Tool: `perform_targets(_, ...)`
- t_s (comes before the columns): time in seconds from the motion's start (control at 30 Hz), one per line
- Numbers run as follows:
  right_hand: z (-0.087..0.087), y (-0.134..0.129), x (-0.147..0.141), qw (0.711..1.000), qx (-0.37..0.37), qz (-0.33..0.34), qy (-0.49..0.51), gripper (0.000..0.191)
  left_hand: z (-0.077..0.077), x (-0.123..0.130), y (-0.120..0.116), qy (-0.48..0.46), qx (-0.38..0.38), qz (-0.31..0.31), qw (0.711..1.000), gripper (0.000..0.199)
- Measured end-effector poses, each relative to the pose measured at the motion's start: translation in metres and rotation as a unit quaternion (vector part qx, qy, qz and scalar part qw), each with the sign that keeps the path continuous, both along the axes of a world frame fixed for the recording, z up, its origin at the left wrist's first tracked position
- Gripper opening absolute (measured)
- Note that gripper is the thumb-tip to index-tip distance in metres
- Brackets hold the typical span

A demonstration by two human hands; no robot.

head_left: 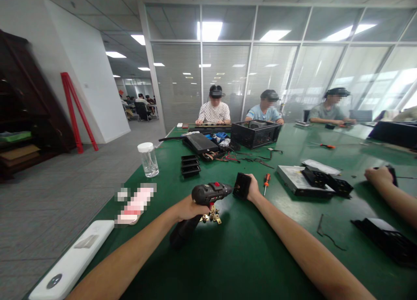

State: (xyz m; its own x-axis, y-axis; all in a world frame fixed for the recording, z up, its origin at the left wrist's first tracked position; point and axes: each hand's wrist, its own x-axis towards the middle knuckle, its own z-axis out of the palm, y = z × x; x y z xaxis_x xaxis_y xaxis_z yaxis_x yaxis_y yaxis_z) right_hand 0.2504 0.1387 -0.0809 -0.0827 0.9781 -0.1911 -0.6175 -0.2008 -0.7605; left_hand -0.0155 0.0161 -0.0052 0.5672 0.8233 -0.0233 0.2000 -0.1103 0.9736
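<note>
My left hand (pixel 192 208) is wrapped round the grip of a black cordless drill (pixel 211 193), whose nose points right. In my right hand (pixel 254 188) is a small black plastic part (pixel 242 185), tilted toward me, its inner face showing. The drill's tip is close to this part; whether they touch I cannot tell. Below the drill, several small brass-coloured metal pieces (pixel 213 215) lie on the green table (pixel 215 265). An orange-handled screwdriver (pixel 266 179) rests just right of my right hand. Several black open trays (pixel 190 165) sit beyond the drill.
A lidded clear jar (pixel 149 161), a pink phone (pixel 137 206) and a long white device (pixel 74 258) line the left edge. Cables and a black case (pixel 256 132) lie ahead. At right are a metal drive (pixel 299 181), black parts and a co-worker's hand (pixel 381 177). People sit opposite.
</note>
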Motion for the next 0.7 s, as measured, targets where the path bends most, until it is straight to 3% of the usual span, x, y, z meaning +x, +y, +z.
perform_targets(0.7,0.0012,-0.0026,-0.0009,1.000,0.013,0.007,-0.005,0.020,-0.0028,-0.0019,0.0027,0.007,0.006,-0.006,1.000,0.015)
